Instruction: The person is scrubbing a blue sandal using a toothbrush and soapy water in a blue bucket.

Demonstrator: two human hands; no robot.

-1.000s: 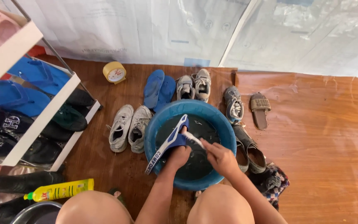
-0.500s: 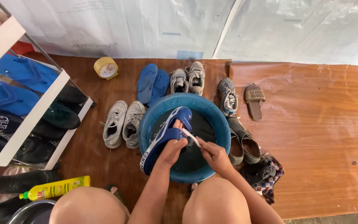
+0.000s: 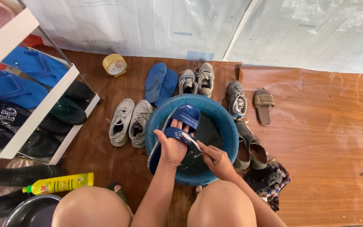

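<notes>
A blue basin with dark water stands on the wooden floor between my knees. My left hand grips a navy blue slide sandal, held slanted over the basin's left side. My right hand holds a white toothbrush whose head touches the sandal's strap.
White sneakers, blue flip-flops, grey sneakers, a grey shoe, a tan slide and brown shoes ring the basin. A shoe rack stands left, with a yellow clock, a yellow bottle, a metal bowl and a cloth.
My head has shifted, so the view moved slightly. The sandal stays in my left hand, and the toothbrush in my right hand has moved along the strap.
</notes>
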